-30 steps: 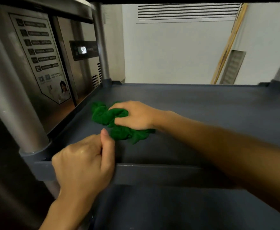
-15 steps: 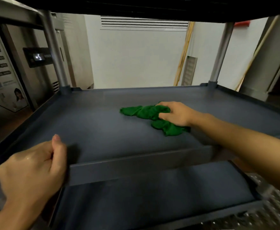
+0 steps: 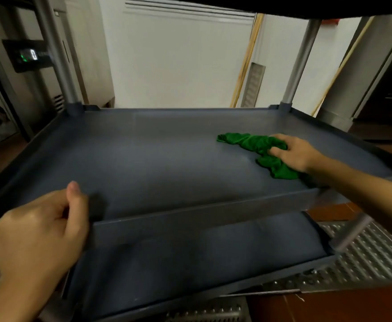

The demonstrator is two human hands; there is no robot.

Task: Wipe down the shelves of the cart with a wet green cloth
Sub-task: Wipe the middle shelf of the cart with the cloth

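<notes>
At three o'clock on the middle shelf [image 3: 155,159], my right hand [image 3: 295,152] curls its fingers around the bunched green cloth [image 3: 257,145], whose length trails toward ten o'clock from that hand, while my left hand [image 3: 39,233] grips the front rim [image 3: 202,212] at seven o'clock.

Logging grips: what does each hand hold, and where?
The right hand grips the crumpled green cloth at its middle; the left hand grips the grey plastic shelf's front rim near its left corner.
</notes>
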